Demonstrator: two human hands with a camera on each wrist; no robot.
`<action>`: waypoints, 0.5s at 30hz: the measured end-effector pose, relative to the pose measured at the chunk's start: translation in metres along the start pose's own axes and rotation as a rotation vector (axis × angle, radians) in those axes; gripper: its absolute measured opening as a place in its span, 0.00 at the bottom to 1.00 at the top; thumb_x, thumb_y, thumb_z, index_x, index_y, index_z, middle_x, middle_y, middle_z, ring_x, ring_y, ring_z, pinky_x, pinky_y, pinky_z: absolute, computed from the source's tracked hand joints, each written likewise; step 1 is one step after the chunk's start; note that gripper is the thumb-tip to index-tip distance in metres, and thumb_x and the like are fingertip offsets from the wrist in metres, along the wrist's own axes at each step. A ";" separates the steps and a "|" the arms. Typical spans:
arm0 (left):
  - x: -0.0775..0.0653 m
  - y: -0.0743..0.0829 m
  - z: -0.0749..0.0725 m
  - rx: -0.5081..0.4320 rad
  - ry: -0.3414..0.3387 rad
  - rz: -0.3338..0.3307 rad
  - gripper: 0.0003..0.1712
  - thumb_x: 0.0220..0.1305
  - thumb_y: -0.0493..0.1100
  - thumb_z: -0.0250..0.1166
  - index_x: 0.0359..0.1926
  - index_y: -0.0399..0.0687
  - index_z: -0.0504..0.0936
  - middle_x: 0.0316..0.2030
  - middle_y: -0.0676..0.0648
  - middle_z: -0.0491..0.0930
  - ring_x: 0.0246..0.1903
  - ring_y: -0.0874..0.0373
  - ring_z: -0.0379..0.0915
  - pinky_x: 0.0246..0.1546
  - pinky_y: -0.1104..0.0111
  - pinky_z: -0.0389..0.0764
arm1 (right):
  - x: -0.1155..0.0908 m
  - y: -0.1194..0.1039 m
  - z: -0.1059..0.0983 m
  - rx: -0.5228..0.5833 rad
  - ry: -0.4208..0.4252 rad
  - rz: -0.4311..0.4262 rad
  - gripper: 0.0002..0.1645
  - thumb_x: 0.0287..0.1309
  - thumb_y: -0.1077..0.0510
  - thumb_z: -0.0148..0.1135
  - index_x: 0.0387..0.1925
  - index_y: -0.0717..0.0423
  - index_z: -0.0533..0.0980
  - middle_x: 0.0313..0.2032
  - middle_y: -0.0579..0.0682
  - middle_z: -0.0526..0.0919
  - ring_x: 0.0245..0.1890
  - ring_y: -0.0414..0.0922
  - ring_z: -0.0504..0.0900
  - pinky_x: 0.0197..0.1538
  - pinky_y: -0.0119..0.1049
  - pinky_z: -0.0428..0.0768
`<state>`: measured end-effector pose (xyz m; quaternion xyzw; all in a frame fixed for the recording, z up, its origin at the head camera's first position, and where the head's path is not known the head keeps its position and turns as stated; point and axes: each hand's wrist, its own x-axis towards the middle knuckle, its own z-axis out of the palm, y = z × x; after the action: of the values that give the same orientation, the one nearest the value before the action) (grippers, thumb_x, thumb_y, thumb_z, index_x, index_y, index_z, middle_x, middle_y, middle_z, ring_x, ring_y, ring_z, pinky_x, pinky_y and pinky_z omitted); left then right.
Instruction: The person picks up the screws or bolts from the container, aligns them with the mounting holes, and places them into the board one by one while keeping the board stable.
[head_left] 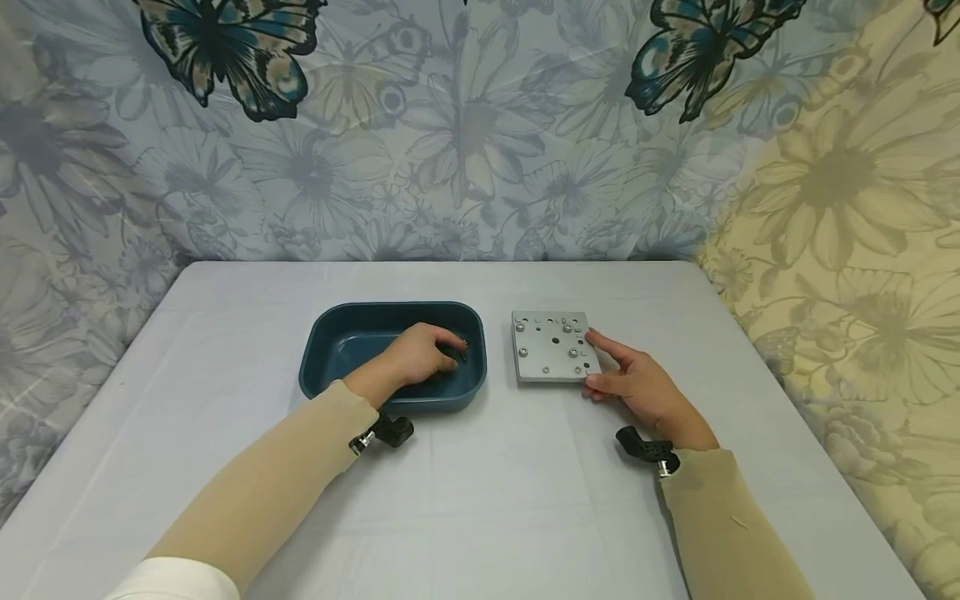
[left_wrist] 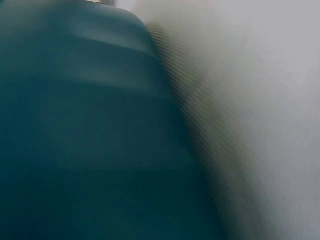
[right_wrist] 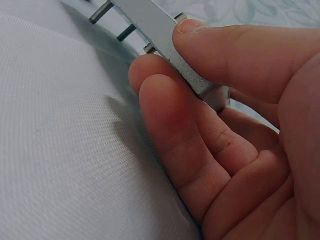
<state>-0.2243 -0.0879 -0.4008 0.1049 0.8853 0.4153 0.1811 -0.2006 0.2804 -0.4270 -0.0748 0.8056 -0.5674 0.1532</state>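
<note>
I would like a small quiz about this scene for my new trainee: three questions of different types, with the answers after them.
1. Which hand reaches into the blue tray?
2. True or false: in the right wrist view, metal shafts stick out from the underside of the metal plate.
3. In the head view, where is the plate?
A) Inside the tray
B) To the left of the tray
C) To the right of the tray

Key:
1. The left hand.
2. True.
3. C; the right hand holds it by its right side there.
</note>
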 end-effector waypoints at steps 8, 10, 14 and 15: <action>0.005 -0.003 0.002 0.354 -0.001 0.193 0.17 0.64 0.40 0.70 0.54 0.49 0.86 0.58 0.47 0.78 0.62 0.48 0.68 0.64 0.57 0.67 | 0.001 0.002 0.000 0.008 -0.002 -0.018 0.51 0.57 0.60 0.73 0.77 0.47 0.57 0.53 0.62 0.81 0.34 0.53 0.87 0.40 0.37 0.84; 0.005 -0.003 0.003 0.398 -0.005 0.221 0.17 0.64 0.41 0.70 0.54 0.49 0.86 0.58 0.48 0.78 0.62 0.49 0.69 0.63 0.56 0.68 | 0.001 0.002 0.000 0.006 -0.004 -0.026 0.51 0.57 0.60 0.73 0.77 0.48 0.57 0.55 0.61 0.80 0.34 0.53 0.87 0.39 0.37 0.84; 0.004 -0.003 0.005 0.437 -0.010 0.233 0.15 0.64 0.43 0.71 0.52 0.50 0.87 0.58 0.50 0.77 0.61 0.49 0.70 0.62 0.57 0.70 | 0.002 0.003 0.000 0.008 -0.005 -0.021 0.51 0.57 0.61 0.73 0.77 0.48 0.57 0.53 0.62 0.81 0.34 0.53 0.87 0.39 0.38 0.84; 0.004 -0.003 0.005 0.437 -0.008 0.233 0.14 0.64 0.43 0.71 0.51 0.50 0.87 0.58 0.50 0.77 0.61 0.49 0.70 0.61 0.57 0.70 | 0.002 0.003 0.000 0.012 -0.005 -0.016 0.51 0.57 0.61 0.73 0.77 0.48 0.57 0.53 0.62 0.81 0.34 0.53 0.87 0.39 0.38 0.84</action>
<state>-0.2261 -0.0850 -0.4073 0.2445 0.9353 0.2316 0.1083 -0.2021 0.2804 -0.4301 -0.0818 0.8011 -0.5733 0.1512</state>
